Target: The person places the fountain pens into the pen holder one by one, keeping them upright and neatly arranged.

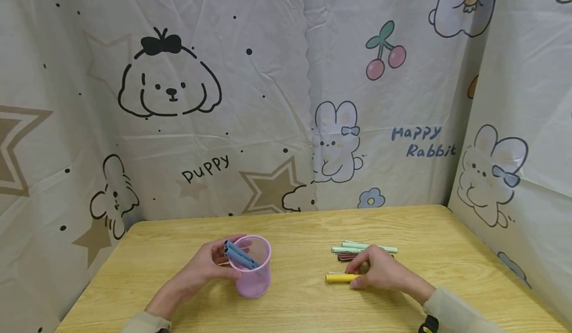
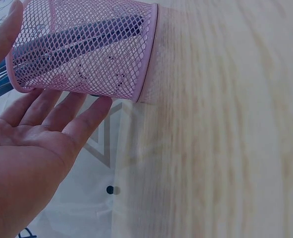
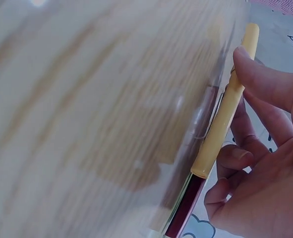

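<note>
My left hand (image 1: 209,262) grips a pink mesh pen holder (image 1: 255,284), thumb on the near side and fingers behind it. The holder stands upright on the table, with blue pens (image 1: 241,256) leaning inside toward the left rim. In the left wrist view the blue pens (image 2: 82,42) show through the mesh. At the right, my right hand (image 1: 385,272) pinches a yellow pen (image 1: 338,277) between thumb and fingers, low over the tabletop. Whether the yellow pen (image 3: 224,124) touches the table is unclear. Behind that hand lie light green pens (image 1: 350,248) and a dark red pen (image 1: 345,257), partly hidden.
The wooden table (image 1: 295,303) spans the foreground, with bare wood between the holder and the pens. A patterned cloth (image 1: 277,124) hangs behind the table and along both sides. Sleeves (image 1: 456,313) cover both forearms.
</note>
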Tool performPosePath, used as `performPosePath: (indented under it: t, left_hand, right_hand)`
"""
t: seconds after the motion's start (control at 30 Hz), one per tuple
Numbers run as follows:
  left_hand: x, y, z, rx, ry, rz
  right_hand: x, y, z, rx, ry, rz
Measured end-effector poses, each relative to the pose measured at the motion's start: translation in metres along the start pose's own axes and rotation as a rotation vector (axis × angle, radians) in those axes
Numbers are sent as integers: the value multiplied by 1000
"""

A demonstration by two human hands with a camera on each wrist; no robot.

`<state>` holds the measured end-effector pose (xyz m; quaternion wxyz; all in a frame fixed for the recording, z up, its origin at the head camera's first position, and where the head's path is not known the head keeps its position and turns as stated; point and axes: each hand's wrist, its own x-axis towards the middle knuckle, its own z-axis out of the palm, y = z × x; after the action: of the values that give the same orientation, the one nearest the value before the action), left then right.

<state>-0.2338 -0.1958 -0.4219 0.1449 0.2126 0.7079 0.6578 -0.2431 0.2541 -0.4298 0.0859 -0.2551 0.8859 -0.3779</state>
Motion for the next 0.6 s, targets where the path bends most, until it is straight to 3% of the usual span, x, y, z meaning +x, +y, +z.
performPosePath:
  t: [0.6]
  left_hand:
    - [-1,-1,0,17,14,-1]
  right_hand:
    - [-4,-11,-4,-2,4,29]
